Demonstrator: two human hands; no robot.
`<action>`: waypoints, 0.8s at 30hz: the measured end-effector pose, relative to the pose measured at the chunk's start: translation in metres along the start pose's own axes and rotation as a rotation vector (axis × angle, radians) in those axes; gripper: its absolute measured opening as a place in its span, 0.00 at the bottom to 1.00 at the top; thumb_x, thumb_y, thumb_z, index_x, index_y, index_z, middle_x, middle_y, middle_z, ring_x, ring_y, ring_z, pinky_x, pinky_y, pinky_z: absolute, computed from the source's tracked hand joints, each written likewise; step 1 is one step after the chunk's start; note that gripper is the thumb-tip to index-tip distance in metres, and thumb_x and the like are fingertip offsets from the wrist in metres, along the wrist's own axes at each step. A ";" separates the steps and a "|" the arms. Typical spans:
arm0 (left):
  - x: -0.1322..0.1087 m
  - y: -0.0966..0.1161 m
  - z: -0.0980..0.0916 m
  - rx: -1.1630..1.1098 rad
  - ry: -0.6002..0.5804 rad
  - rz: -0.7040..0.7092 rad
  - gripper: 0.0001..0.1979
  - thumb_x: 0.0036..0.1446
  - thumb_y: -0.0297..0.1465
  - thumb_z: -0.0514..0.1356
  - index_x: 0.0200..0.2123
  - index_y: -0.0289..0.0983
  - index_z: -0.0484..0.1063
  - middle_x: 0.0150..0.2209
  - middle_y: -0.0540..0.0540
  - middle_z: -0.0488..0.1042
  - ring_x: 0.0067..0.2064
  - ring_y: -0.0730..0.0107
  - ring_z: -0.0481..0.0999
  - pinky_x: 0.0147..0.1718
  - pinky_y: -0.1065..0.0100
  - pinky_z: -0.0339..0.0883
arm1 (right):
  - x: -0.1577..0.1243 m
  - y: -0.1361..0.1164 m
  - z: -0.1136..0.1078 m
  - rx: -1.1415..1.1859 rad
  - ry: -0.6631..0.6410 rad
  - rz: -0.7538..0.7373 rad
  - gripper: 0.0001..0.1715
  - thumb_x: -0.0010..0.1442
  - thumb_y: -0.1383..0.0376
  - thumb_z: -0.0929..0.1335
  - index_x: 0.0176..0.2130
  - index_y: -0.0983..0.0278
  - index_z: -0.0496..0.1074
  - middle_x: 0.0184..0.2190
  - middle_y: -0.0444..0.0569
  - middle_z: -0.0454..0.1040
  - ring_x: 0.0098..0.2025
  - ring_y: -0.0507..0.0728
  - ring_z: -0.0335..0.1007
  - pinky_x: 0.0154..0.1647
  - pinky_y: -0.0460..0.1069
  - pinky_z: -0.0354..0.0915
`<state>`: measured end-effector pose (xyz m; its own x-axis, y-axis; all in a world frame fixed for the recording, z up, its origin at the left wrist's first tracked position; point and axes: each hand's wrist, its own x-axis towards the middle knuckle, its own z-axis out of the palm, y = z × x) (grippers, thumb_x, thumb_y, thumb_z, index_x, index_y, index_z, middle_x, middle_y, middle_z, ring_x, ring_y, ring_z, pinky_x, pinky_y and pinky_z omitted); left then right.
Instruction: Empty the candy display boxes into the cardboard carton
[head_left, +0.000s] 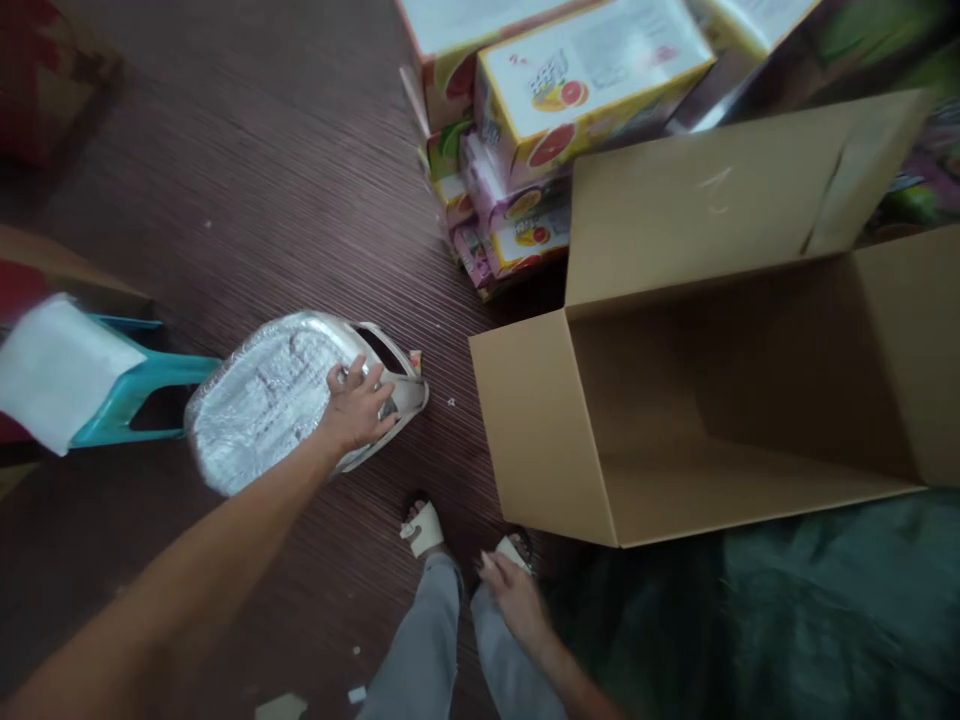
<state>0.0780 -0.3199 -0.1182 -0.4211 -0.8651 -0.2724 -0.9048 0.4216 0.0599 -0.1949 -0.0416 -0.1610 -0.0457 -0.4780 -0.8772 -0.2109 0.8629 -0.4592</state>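
My left hand (358, 404) grips the handle end of a silver, plastic-wrapped tray-like item (270, 400) that hangs low over the dark floor. My right hand (514, 595) hangs loose by my right leg, fingers slightly apart, holding nothing. To the right an empty brown cardboard box (540, 430) stands open, its flaps raised.
A teal plastic stool (127, 395) with white paper (56, 370) on it stands at the left. Stacked colourful fruit-printed cartons (570, 90) lie behind the box. A dark green cloth (787, 620) covers the lower right. My sandalled feet (424, 528) stand on dark striped floor (262, 180).
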 end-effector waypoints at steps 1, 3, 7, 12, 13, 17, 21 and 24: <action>-0.012 0.001 0.004 0.005 0.032 0.050 0.16 0.54 0.41 0.62 0.43 0.39 0.77 0.56 0.34 0.72 0.63 0.36 0.61 0.57 0.40 0.48 | 0.014 -0.017 0.011 -0.122 -0.039 -0.094 0.31 0.63 0.42 0.59 0.35 0.63 0.75 0.28 0.50 0.77 0.29 0.57 0.73 0.32 0.50 0.67; -0.039 0.007 0.008 0.016 0.094 0.161 0.12 0.56 0.40 0.61 0.39 0.39 0.76 0.50 0.37 0.76 0.57 0.43 0.68 0.54 0.45 0.50 | 0.050 -0.062 0.024 -0.399 -0.033 -0.209 0.26 0.70 0.56 0.54 0.44 0.64 0.75 0.34 0.51 0.79 0.34 0.55 0.75 0.38 0.48 0.67; -0.077 0.018 0.010 -0.014 0.218 0.262 0.06 0.60 0.34 0.60 0.35 0.40 0.75 0.42 0.44 0.79 0.48 0.57 0.73 0.52 0.52 0.52 | 0.127 -0.150 0.028 -0.935 -0.027 -0.420 0.24 0.72 0.67 0.52 0.51 0.67 0.71 0.46 0.56 0.78 0.47 0.57 0.74 0.48 0.47 0.64; -0.083 0.022 0.015 -0.088 0.305 0.229 0.06 0.62 0.31 0.58 0.34 0.40 0.74 0.38 0.48 0.80 0.46 0.63 0.74 0.53 0.54 0.52 | 0.199 -0.209 0.045 -1.177 -0.109 -0.578 0.24 0.67 0.74 0.54 0.50 0.72 0.72 0.54 0.65 0.71 0.56 0.64 0.64 0.56 0.55 0.61; -0.082 0.022 0.017 -0.097 0.316 0.223 0.06 0.63 0.32 0.57 0.34 0.40 0.74 0.38 0.48 0.81 0.46 0.63 0.74 0.53 0.55 0.52 | 0.212 -0.218 0.053 -1.216 -0.124 -0.610 0.25 0.67 0.74 0.53 0.52 0.73 0.72 0.57 0.66 0.69 0.58 0.65 0.62 0.58 0.57 0.60; -0.082 0.021 0.023 -0.136 0.356 0.205 0.05 0.62 0.32 0.58 0.36 0.40 0.75 0.39 0.49 0.81 0.47 0.64 0.74 0.55 0.55 0.52 | 0.261 -0.241 0.087 -1.321 -0.203 -0.691 0.27 0.65 0.74 0.54 0.52 0.71 0.74 0.69 0.60 0.54 0.69 0.69 0.46 0.63 0.65 0.54; -0.083 0.020 0.025 -0.175 0.347 0.198 0.05 0.61 0.31 0.59 0.37 0.41 0.75 0.41 0.49 0.81 0.48 0.64 0.74 0.56 0.55 0.52 | 0.289 -0.234 0.107 -1.359 -0.238 -0.636 0.29 0.63 0.75 0.54 0.55 0.72 0.73 0.71 0.59 0.51 0.72 0.71 0.34 0.65 0.72 0.46; -0.085 0.019 0.026 -0.190 0.341 0.201 0.06 0.60 0.29 0.58 0.36 0.40 0.76 0.42 0.49 0.81 0.48 0.63 0.74 0.56 0.55 0.52 | 0.280 -0.209 0.104 -1.349 -0.217 -0.587 0.32 0.64 0.76 0.50 0.62 0.75 0.65 0.70 0.63 0.50 0.72 0.70 0.35 0.65 0.70 0.48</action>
<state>0.0982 -0.2316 -0.1191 -0.5581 -0.8246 0.0930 -0.7849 0.5609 0.2632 -0.0620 -0.3392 -0.3253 0.4814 -0.5578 -0.6761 -0.8764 -0.2964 -0.3795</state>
